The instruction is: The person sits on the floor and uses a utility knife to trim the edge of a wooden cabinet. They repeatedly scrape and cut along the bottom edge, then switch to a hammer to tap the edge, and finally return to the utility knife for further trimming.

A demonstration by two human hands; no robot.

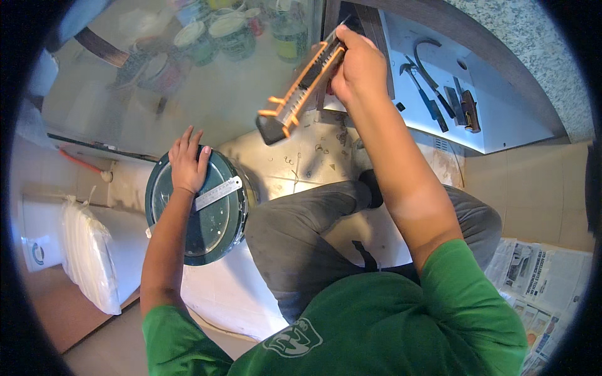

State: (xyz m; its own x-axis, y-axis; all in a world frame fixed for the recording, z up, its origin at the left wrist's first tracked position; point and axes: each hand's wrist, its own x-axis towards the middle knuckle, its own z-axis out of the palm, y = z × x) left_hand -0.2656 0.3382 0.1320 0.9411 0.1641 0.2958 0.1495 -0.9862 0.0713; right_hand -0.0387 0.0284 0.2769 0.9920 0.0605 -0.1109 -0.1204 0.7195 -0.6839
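My right hand (364, 69) is raised at the upper middle, its fingers closed around one end of an orange and black utility knife (307, 78). The knife slants down to the left, its thick black end away from my hand. On the dark green lid of a round bucket (216, 235), my left hand (187, 164) lies flat with the fingers spread. A steel ruler (216, 193) rests across that lid, close to my left wrist. My left forearm covers part of the ruler.
Behind a glass pane (188, 113) stand several lidded tubs (232, 34). A lit shelf at the right holds a hammer (426, 94), a curved tool (433, 69) and a wooden-handled tool (469, 111). Scraps litter the tiles (307, 156). Newspaper (539, 282) and a plastic-wrapped packet (88, 257) flank me.
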